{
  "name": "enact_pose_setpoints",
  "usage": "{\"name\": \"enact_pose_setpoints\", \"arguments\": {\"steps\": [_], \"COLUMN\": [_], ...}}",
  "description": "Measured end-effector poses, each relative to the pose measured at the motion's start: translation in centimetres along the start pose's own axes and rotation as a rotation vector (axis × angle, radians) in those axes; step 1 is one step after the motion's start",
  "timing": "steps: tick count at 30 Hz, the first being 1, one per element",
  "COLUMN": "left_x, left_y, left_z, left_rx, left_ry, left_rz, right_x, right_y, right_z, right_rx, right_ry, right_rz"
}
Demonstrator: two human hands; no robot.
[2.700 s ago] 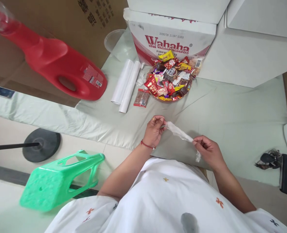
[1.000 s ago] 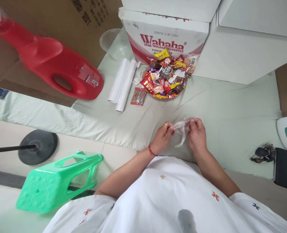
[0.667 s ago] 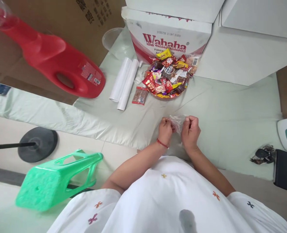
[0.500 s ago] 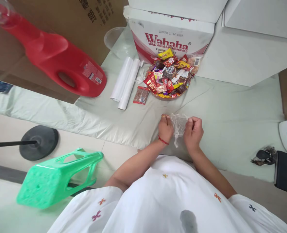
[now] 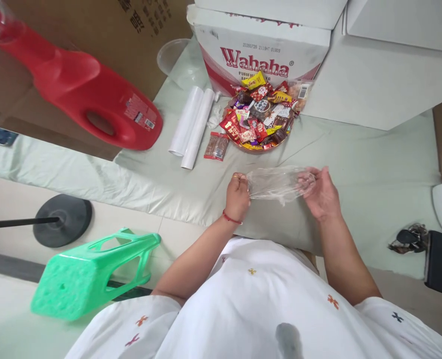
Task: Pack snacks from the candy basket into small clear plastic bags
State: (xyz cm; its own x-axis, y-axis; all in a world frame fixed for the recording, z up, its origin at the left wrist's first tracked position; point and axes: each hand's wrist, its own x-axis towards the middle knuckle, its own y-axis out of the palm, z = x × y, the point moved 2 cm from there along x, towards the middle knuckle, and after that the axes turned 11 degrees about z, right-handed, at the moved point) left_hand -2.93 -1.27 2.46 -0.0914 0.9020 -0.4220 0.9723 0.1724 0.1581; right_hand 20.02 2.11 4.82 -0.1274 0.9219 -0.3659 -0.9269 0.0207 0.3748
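A thin, crinkled sheet of clear plastic [image 5: 269,183], like a bag or disposable glove, stretches between my two hands above the cloth-covered table. At its left end my left hand [image 5: 238,196], with a red string bracelet at the wrist, is closed and pinches the edge. My right hand [image 5: 321,193] is turned palm up with its fingers extended; the plastic lies over or around the fingertips. I cannot tell exactly how far the fingers reach inside it. Beyond the hands stands a round bowl of wrapped candies [image 5: 258,119].
Two white paper rolls [image 5: 191,127] and a brown snack packet [image 5: 216,146] lie left of the bowl. Behind is a Wahaha carton [image 5: 262,45]. A red jug [image 5: 97,94] is at left, a green stool [image 5: 94,274] below. Keys [image 5: 408,238] and a phone [image 5: 441,263] lie right.
My hands have moved apart, and the bunched plastic is now stretched out lengthwise. My right hand has opened from a closed pinch, palm turned up; the left still pinches.
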Motion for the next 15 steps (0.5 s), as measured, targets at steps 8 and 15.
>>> {"name": "enact_pose_setpoints", "arguments": {"steps": [8,15], "left_x": [-0.2,1.3], "left_y": [1.3,-0.4], "left_z": [0.7,0.2], "left_rx": [-0.148,-0.093], "left_ry": [-0.043,-0.063], "left_rz": [-0.103,-0.197], "right_x": [-1.8,-1.6], "right_y": [3.2,2.4], "right_z": [-4.1,-3.6], "right_rx": [0.097,-0.107], "right_ry": [0.193,0.074], "right_rz": [0.038,-0.072]}}
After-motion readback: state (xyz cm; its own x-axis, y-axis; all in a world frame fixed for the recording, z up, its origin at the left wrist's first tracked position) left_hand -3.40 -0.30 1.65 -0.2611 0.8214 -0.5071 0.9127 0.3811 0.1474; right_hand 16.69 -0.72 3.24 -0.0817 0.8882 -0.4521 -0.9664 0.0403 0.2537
